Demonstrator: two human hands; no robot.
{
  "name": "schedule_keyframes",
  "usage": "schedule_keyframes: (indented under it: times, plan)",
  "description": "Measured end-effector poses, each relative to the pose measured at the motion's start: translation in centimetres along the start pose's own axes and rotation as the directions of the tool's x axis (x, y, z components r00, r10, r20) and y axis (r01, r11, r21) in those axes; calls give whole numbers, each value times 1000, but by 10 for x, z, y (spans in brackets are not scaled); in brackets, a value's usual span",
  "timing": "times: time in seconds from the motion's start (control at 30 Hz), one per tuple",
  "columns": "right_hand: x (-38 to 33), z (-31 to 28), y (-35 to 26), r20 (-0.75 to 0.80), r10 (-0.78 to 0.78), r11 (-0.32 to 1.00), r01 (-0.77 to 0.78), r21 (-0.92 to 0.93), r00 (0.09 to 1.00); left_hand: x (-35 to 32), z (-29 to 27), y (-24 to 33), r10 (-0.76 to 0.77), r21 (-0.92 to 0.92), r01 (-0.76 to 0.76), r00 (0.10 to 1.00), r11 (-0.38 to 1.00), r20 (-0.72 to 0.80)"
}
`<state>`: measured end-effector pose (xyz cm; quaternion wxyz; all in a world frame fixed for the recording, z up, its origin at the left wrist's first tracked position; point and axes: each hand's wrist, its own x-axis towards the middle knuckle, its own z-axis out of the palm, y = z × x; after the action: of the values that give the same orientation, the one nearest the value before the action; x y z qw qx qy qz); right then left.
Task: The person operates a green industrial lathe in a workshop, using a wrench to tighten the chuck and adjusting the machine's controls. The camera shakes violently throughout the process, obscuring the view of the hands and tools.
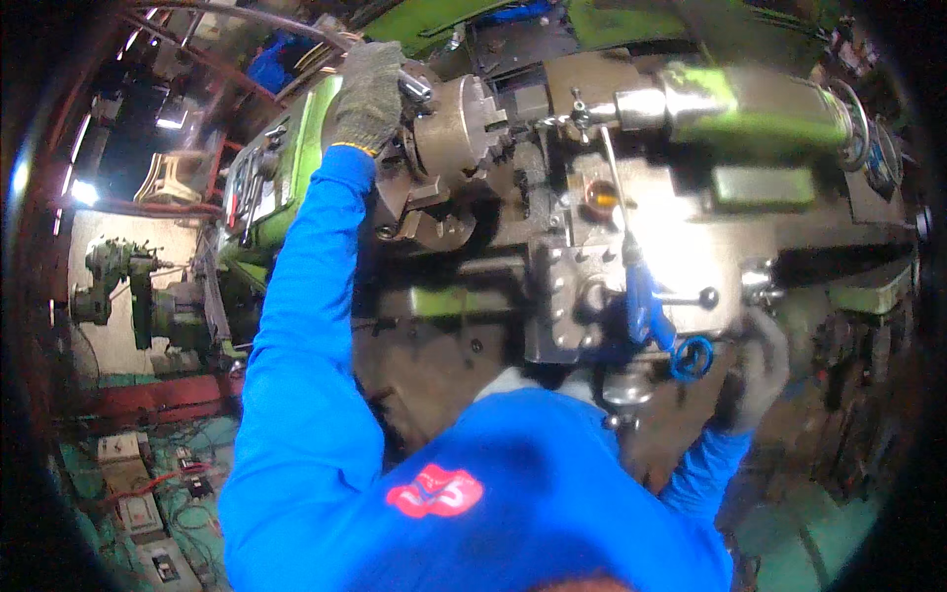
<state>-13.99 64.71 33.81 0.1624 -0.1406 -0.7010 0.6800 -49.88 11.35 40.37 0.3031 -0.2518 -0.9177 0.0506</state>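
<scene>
My left hand (pixel 369 99), in a grey knit glove with a yellow cuff edge, reaches up to the chuck end of a metal lathe. Its fingers are curled, beside a short shiny metal bar (pixel 415 87); what they hold is hidden. Just right of that hand is the round, stepped lathe chuck (pixel 456 126). My right hand (pixel 758 370), gloved in grey and smeared by motion, is low at the right end of the carriage (pixel 681 222), near a metal knob (pixel 758 279). Whether its fingers grip anything does not show.
A blue air blow gun (pixel 646 304) with a long thin nozzle lies across the carriage. Beside it are a ball-ended lever (pixel 707 297) and a blue ring (pixel 692 359). The green tailstock (pixel 760 109) stands far right. Electrical boxes (pixel 138 513) and cables lie at lower left.
</scene>
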Motion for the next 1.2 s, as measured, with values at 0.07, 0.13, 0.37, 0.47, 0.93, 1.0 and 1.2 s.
schedule_keyframes:
  times: [0.07, 0.13, 0.37, 0.47, 0.93, 1.0, 1.2]
  plan:
    - [10, 2, -2, 32, -32, 999, 32, 14, 999, 4, 0, -1, 57, 70, -58, 998, 996, 22]
    - [12, 10, 0, 39, 40, 987, -46, 154, 998, 9, 0, -5, 84, 76, -86, 996, 993, 32]
    - [-18, 25, -2, 32, -70, 997, 69, 26, 997, 15, -16, 4, 34, -137, -30, 999, 990, 33]
    - [-44, 30, -14, -37, -128, 989, 124, -80, 991, 18, -47, 24, 200, -33, -203, 977, 979, -73]
    - [-129, 92, -52, -231, -216, 940, 138, -313, 949, 2, -49, 38, -180, 33, 191, 963, 981, -199]
    - [-135, 103, -53, -210, -191, 963, 141, -229, 959, -8, -49, 38, -197, 49, 218, 942, 975, -270]
    - [-139, 125, -61, -179, -139, 978, 106, -180, 974, -14, -53, 27, -266, 50, 272, 958, 961, -107]
